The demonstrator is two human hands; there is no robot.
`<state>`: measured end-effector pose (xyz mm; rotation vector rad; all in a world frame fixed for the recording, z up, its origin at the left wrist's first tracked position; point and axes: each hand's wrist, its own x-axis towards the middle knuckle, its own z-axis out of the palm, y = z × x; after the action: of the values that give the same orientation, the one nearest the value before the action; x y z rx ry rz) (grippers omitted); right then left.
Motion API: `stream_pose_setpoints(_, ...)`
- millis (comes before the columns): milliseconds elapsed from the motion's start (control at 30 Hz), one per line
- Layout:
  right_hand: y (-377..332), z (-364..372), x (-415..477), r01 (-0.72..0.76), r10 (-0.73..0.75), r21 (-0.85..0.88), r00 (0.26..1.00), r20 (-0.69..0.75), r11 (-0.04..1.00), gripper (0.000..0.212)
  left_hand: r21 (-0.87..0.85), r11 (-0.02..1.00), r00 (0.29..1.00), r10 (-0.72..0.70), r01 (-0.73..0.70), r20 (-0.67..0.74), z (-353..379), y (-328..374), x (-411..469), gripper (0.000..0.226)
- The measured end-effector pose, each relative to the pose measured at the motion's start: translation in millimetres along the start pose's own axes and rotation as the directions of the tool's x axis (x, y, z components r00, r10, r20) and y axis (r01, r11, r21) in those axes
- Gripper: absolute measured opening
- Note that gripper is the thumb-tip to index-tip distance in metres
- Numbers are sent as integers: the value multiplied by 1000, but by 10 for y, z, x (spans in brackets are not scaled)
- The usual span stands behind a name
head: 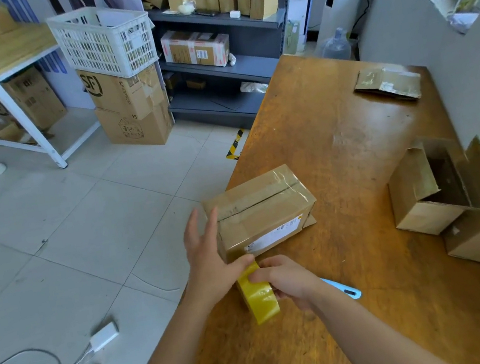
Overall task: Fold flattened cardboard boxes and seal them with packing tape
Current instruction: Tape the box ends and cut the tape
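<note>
- Right hand: fingers curled round the yellow tape roll, gripping it at the desk's near-left edge, just short of the box.
- Left hand: fingers straight and spread against the near end of the small box. The thumb appears to press the tape's free end onto the lower cardboard.
- Box: stands closed on the desk, top seam under clear tape (shipping label on the near side face).
- Handling, judged: the box is light and fairly stiff but apt to slide on the smooth top, so steady it flat-palmed on an end face. The tape film is thin and sticks to itself, so hold the roll by core and rim.
- Further out: blue cutter behind the right wrist; open boxes at the right; a flattened box at the far corner.
</note>
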<state>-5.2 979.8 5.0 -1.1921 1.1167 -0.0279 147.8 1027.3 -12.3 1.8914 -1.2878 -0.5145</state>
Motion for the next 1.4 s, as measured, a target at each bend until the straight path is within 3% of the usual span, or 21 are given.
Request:
stream_pose_setpoints(67,20,-15,9,15,-15,-5,1000,-3,1000,31,-86,991,985,-111,101,-128,62,13,-183,103)
stream_pose_setpoints(133,37,-32,9,34,-34,-8,999,-2,999,34,-62,979,970,-199,192,-141,140,14,-334,100)
stream_pose_setpoints(333,70,-115,16,75,-71,-124,997,29,989,26,-101,920,918,-361,379,163,186,113,-356,88)
stream_pose_setpoints(433,152,-242,82,77,-114,-201,976,-184,977,23,-153,895,903,-394,419,169,184,194,-349,81)
stream_pose_setpoints(500,283,-348,121,-18,-192,-499,910,-366,866,14,-155,886,898,-419,437,137,208,233,-361,78)
stream_pose_setpoints(567,462,-424,125,-192,-218,-729,877,-428,657,16,-181,861,880,-463,475,108,263,259,-395,73)
stream_pose_setpoints(600,552,-450,130,-254,-207,-773,872,-443,582,22,-197,844,866,-488,499,106,287,283,-416,70)
stream_pose_setpoints(667,717,-486,155,-300,-198,-794,866,-459,529,26,-262,792,833,-541,551,117,333,322,-433,63)
stream_pose_setpoints(800,859,-506,161,-284,-194,-782,870,-454,555,23,-361,673,748,-653,645,119,372,352,-378,55)
stream_pose_setpoints(867,885,-518,126,-233,-230,-723,847,-480,650,16,-383,648,730,-674,659,116,387,342,-350,53)
stream_pose_setpoints(933,883,-539,71,-97,-380,-675,763,-522,732,7,-436,624,727,-678,649,112,402,334,-331,48)
stream_pose_setpoints(967,866,-543,48,6,-512,-698,684,-519,716,7,-462,612,725,-680,642,108,410,339,-327,44)
stream_pose_setpoints(1067,703,-538,2,268,-857,-856,409,-315,442,17,-480,588,706,-701,651,98,456,368,-338,33)
stream_pose_setpoints(1133,543,-488,5,319,-934,-913,325,-147,255,27,-489,566,690,-715,664,108,490,399,-376,32)
stream_pose_setpoints(1267,285,-442,63,206,-953,-978,302,21,44,17,-580,548,727,-677,603,117,496,399,-418,35)
stream_pose_setpoints(1400,145,-503,86,129,-912,-991,402,78,-28,21,-647,437,671,-724,625,159,490,405,-413,43)
